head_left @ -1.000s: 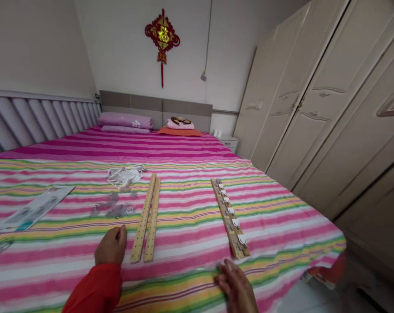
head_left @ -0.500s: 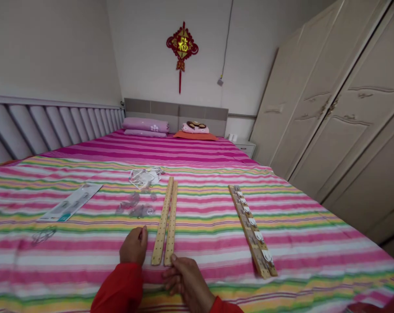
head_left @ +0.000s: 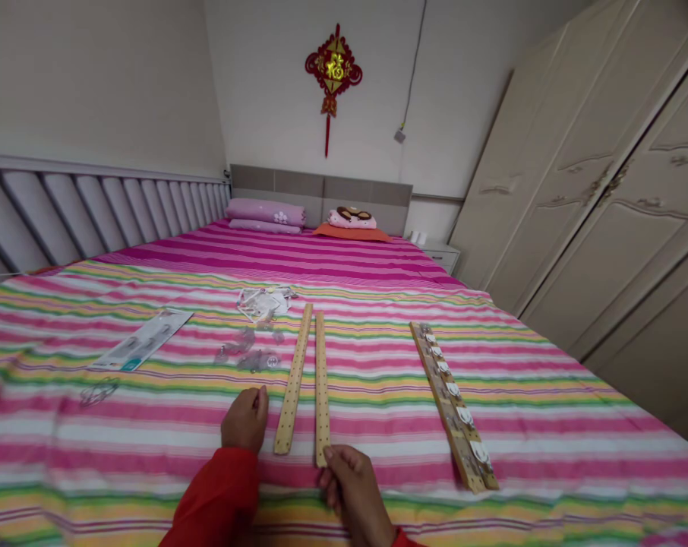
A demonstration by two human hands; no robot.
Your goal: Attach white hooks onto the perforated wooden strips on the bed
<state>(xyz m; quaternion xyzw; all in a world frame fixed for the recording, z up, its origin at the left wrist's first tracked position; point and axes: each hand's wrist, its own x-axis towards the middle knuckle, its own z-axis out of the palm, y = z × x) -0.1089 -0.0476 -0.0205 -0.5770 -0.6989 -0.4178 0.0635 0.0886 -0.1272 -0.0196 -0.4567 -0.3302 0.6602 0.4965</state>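
Note:
Two narrow wooden strips with small holes lie lengthwise on the striped bed cover, a gap between them. My right hand (head_left: 352, 486) pinches the near end of the right wooden strip (head_left: 322, 384) between thumb and fingers. The left wooden strip (head_left: 295, 384) lies flat with no hand on it. Just left of it, my left hand (head_left: 245, 420) rests closed in a loose fist; whatever is inside, if anything, is hidden. To the right lies a wooden board (head_left: 449, 410) bearing a row of white-and-clear hook-like pieces.
Beyond my left hand are several small clear plastic pieces (head_left: 256, 353) and a pile of white pieces (head_left: 264, 302). A packaged card (head_left: 144, 340) and some thin wire loops (head_left: 99, 390) lie at left. Wardrobes (head_left: 606, 182) stand along the right side.
My right hand has shifted the right strip to the right, widening the gap from the left strip. My left hand stays closed beside the left strip. The view has turned slightly.

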